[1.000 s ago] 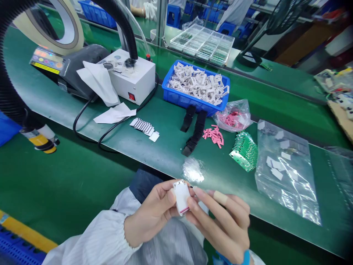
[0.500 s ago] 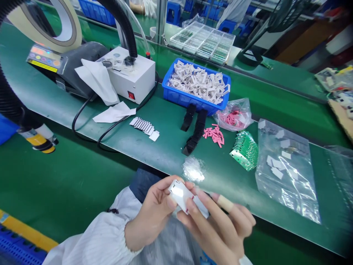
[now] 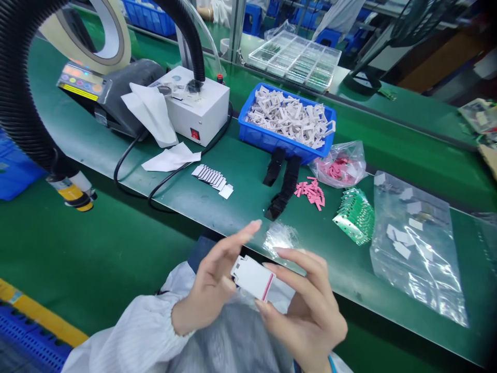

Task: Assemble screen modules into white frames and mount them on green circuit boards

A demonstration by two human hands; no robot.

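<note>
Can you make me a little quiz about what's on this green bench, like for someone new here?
1. What colour is the stripe on the white part between the left hand and the right hand?
2. True or false: the blue crate is full of green circuit boards.
3. Which are closer to the clear plastic bag: the pink strips or the green circuit boards?

Key:
1. Pink
2. False, it holds white pieces
3. The green circuit boards

Left hand [image 3: 212, 282] tilted up, index finger [image 3: 236, 239] extended; right hand [image 3: 306, 311] curled, fingers [image 3: 298, 261] pinching inward.
</note>
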